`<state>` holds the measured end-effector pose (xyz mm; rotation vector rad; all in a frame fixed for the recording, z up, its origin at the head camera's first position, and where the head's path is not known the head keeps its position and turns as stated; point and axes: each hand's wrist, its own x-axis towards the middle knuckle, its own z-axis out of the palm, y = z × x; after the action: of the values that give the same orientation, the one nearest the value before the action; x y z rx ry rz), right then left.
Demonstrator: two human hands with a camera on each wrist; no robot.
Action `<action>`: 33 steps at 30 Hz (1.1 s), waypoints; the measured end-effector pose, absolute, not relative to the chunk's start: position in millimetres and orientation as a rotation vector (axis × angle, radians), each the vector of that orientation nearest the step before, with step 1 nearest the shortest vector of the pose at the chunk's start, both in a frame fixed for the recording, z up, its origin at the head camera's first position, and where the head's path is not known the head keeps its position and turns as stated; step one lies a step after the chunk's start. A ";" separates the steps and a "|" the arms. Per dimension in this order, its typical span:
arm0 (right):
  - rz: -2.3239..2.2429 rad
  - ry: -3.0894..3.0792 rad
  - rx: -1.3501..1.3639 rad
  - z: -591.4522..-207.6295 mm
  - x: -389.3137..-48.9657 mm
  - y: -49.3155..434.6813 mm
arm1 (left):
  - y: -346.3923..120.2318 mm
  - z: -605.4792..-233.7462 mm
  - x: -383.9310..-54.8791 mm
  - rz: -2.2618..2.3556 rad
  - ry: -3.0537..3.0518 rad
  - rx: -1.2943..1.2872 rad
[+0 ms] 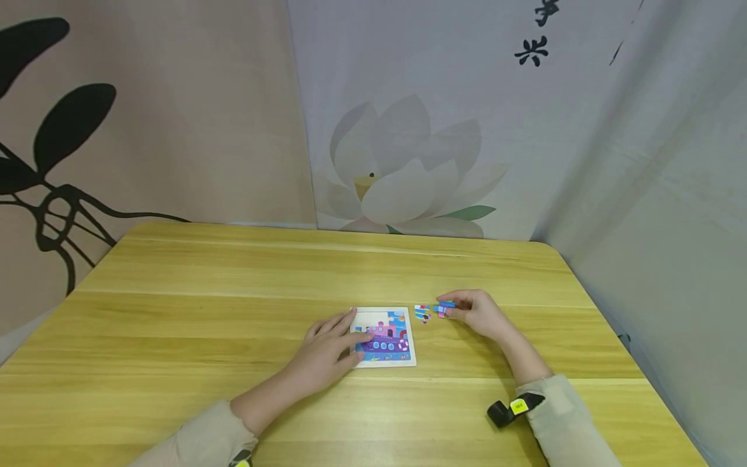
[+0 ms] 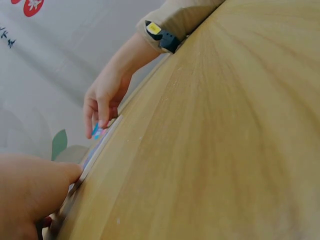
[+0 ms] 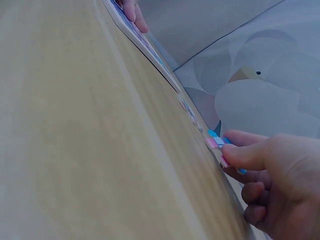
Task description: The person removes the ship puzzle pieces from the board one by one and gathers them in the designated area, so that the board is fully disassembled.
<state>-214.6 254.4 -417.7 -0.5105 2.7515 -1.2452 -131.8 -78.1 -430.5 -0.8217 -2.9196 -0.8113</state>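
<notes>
A white-framed jigsaw puzzle [image 1: 385,347] with a purple and pink ship picture lies flat on the table. Part of its upper left shows bare white backing. My left hand [image 1: 327,350] rests on the puzzle's left side, fingers spread over the frame and picture. Right of the frame, my right hand [image 1: 478,314] pinches a blue, pink and white puzzle piece [image 3: 216,142] between thumb and fingers. Another colourful puzzle piece [image 1: 422,313] lies on the table between the frame and the right hand. Fingers cover part of the held piece.
The wooden table [image 1: 204,311] stretches to both sides and toward the back. Behind it hangs a pale curtain [image 1: 408,78] printed with a lotus flower. Each wrist wears a black strap [image 1: 516,408] with a yellow label.
</notes>
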 end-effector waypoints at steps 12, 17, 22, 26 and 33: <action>-1.171 2.773 -0.467 -418.9 -213.5 250.4 | -78.3 -431.2 -132.1 -0.818 -2.919 -0.817; -1.098 2.846 -0.463 -419.3 -211.5 249.8 | -78.3 -430.8 -132.0 -0.811 -2.916 -0.823; -1.093 2.860 -0.472 -418.7 -209.3 249.6 | -77.8 -430.0 -131.7 -0.815 -2.912 -0.826; -1.072 2.871 -0.486 -419.9 -209.1 250.0 | -77.6 -429.3 -131.6 -0.822 -2.915 -0.825; -1.067 2.873 -0.486 -421.2 -209.6 249.7 | -77.9 -429.6 -132.0 -0.830 -2.916 -0.823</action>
<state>-209.6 249.7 -421.2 -0.4863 2.8734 -1.0671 -132.0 -77.9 -429.6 -0.8225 -2.9158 -0.8304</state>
